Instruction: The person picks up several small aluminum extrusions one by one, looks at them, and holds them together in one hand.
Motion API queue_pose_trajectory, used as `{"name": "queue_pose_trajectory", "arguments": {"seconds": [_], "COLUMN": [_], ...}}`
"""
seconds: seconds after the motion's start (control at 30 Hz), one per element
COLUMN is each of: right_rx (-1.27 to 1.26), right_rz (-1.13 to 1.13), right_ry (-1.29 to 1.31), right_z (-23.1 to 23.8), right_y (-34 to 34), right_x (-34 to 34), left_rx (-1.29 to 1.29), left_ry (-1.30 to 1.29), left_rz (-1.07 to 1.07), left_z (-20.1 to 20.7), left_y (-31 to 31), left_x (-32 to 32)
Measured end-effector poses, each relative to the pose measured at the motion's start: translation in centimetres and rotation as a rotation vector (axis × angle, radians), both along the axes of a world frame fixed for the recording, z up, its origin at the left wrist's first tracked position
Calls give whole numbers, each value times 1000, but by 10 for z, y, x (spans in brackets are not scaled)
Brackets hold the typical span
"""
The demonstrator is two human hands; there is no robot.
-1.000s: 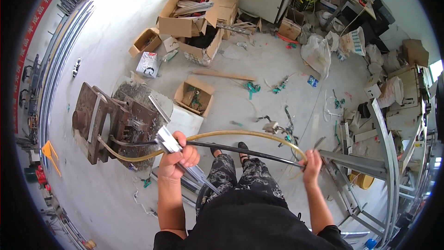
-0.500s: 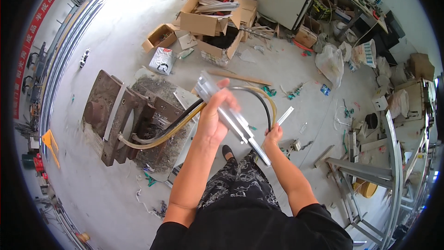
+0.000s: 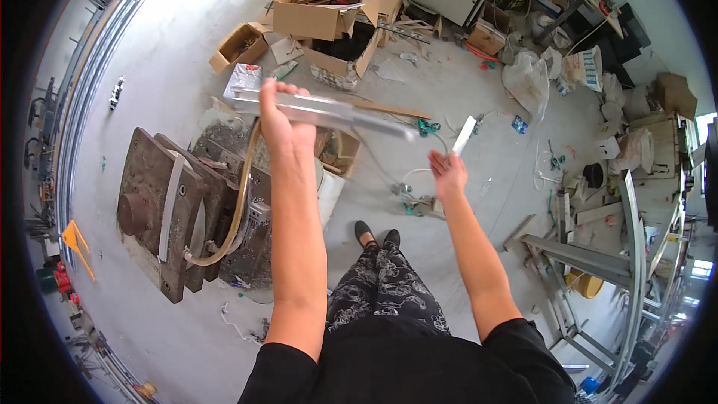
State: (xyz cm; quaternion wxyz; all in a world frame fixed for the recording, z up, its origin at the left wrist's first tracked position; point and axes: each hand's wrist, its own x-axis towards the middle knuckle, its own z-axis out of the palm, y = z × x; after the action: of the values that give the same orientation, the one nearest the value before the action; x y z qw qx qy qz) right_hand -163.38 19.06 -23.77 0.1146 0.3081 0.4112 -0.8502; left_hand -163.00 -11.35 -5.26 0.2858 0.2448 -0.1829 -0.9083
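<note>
My left hand [image 3: 288, 123] is wrapped round a bundle of silver metal profiles [image 3: 336, 111], smeared by motion and lying nearly level above the floor. To its right, my right hand [image 3: 449, 178] has a short pale strip [image 3: 464, 135] sticking up from it; the fingers are partly blurred. A rusty brown machine [image 3: 168, 202] stands left of my left forearm. From it a yellowish hose [image 3: 243, 194] curves up behind the left wrist. Thin blurred lines of hose or cable hang between my hands, and where they end I cannot tell.
Cardboard boxes [image 3: 310, 19], one with strips and a red-handled tool, stand at the far side. Plastic bags [image 3: 527, 82] and clutter lie at right. A metal frame [image 3: 591, 269] stands near right. Long profiles [image 3: 93, 97] run along the left. Scraps litter the floor.
My left hand has swung the profiles left and up, turning them from steep to nearly level. The right hand has risen with the strip; the dark and yellow hoses no longer reach it clearly.
</note>
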Motion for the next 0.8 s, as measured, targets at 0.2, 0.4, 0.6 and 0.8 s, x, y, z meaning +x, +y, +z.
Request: {"name": "queue_pose_trajectory", "arguments": {"seconds": [0.2,0.4,0.6,0.8], "right_rx": [293,489,633,922], "right_rz": [13,75,368,705], "right_ry": [-208,-358,-385,-148], "right_z": [-11,-13,2,-10], "right_y": [124,165,149,130], "right_x": [92,207,231,211], "left_rx": [-33,90,90,79], "left_ry": [-56,-315,-420,-409], "left_rz": [119,-7,-101,-206], "left_z": [-22,-62,-59,-66], "left_y": [-9,27,43,42], "left_x": [0,29,38,45]}}
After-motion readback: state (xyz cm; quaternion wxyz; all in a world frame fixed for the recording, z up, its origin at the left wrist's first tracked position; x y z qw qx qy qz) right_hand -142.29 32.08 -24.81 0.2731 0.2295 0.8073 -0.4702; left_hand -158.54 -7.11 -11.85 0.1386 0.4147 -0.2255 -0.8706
